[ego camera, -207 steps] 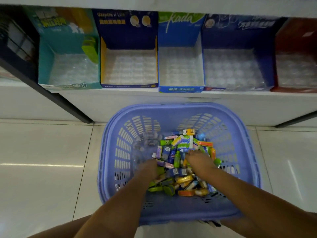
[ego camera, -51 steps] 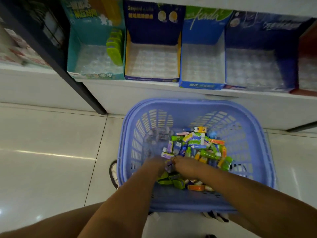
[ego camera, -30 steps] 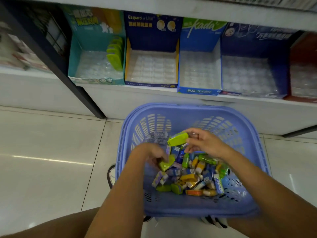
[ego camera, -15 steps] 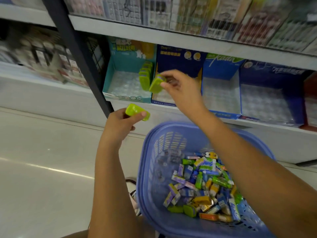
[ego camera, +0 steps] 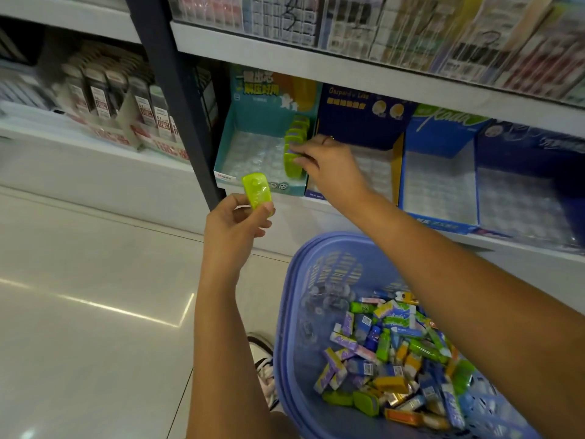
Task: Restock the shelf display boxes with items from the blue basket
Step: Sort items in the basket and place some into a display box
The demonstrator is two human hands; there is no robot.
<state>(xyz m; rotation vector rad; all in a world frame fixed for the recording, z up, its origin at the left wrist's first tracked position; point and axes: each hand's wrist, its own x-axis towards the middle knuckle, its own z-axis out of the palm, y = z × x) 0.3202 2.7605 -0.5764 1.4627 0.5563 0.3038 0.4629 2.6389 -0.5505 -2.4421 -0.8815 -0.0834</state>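
Note:
The blue basket (ego camera: 304, 299) stands on the floor at lower right, holding several small coloured items (ego camera: 395, 353). My left hand (ego camera: 232, 229) pinches a lime-green item (ego camera: 255, 191) below the shelf edge. My right hand (ego camera: 329, 167) reaches into the teal display box (ego camera: 250, 153) and its fingertips pinch the front green item in a row of green items (ego camera: 294, 147) standing along the box's right wall. To the right stand a dark blue box (ego camera: 364, 122) with a yellow side and a light blue box (ego camera: 440, 172), both showing bare clear trays.
A dark metal shelf upright (ego camera: 177, 96) rises just left of the teal box. Packaged goods fill the shelf above (ego camera: 380, 26) and the left bay (ego camera: 120, 99). A further dark blue box (ego camera: 531, 185) sits at far right. A shoe (ego camera: 264, 365) shows beside the basket on the glossy tile floor.
Both hands left the basket, each with a green item. My right hand moved down into the teal box and set its item at the front of the green row; my left hand rose slightly.

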